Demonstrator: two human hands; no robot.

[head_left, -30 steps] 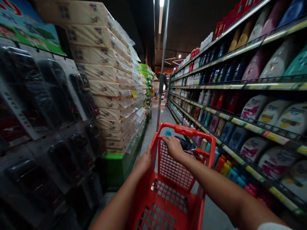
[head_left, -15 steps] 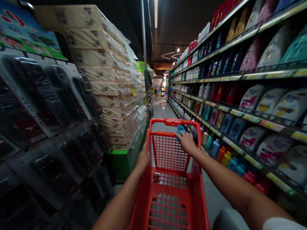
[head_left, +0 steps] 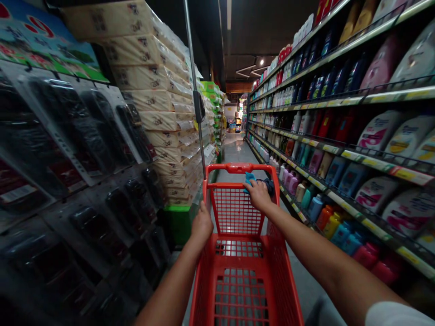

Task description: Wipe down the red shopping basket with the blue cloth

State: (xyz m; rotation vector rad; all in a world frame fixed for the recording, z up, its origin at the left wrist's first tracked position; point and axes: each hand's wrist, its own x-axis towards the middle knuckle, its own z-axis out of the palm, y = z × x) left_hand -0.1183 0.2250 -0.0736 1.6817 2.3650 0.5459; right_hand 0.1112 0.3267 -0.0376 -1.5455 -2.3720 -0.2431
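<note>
A red plastic shopping cart (head_left: 244, 262) stands in front of me, its grid floor bare. My left hand (head_left: 202, 222) is closed round the cart's left side rim, just below the corner where a tall metal pole (head_left: 191, 54) rises. My right hand (head_left: 258, 194) lies over the top edge of the red grid panel (head_left: 234, 210), fingers bent on a bright blue cloth (head_left: 249, 176). A dark, crumpled bundle (head_left: 269, 185) shows beside that hand, close to the right corner; its kind is unclear. The fingertips of the left hand are partly hidden.
Shelves of shampoo bottles (head_left: 377, 131) line the right side, close to my right arm. On the left stand stacked packs of paper (head_left: 156, 95) on a green base (head_left: 178, 224), and a rack of packaged dark goods (head_left: 91, 131). A tiled aisle (head_left: 234, 147) runs ahead.
The view has turned slightly left, and the pole now leans more to the left. The right hand has shifted a little on the cloth. Both hands stay on the cart.
</note>
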